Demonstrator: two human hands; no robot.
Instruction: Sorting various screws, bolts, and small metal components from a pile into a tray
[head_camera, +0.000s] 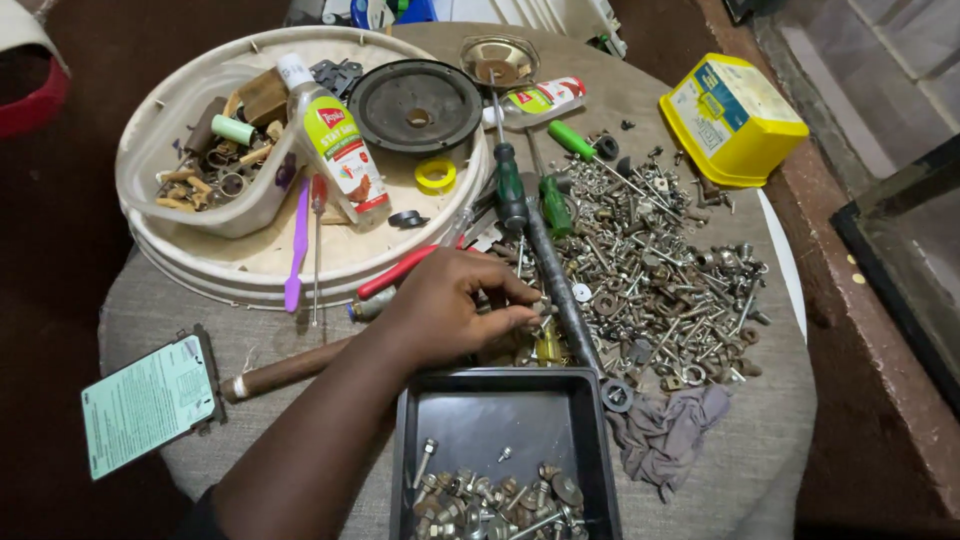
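My left hand (450, 305) reaches in from the lower left over a round cloth-covered table (180, 310). Its fingertips are pinched together on a small metal piece at the near-left edge of a big heap of screws, nuts and washers (660, 270). Just below the hand stands a black rectangular tray (500, 420), with several bolts and nuts (500, 498) gathered at its near end. A long dark rod (560, 290) lies across the heap beside the fingertips. My right hand is out of view.
A round white tray (200, 270) at the back left holds a bottle (335, 140), a black disc (415, 105), yellow tape (436, 176) and odds and ends. Green-handled screwdrivers (555, 205), red-handled pliers (400, 270), a yellow box (730, 120), a grey rag (665, 430) and a wooden handle (290, 368) lie around.
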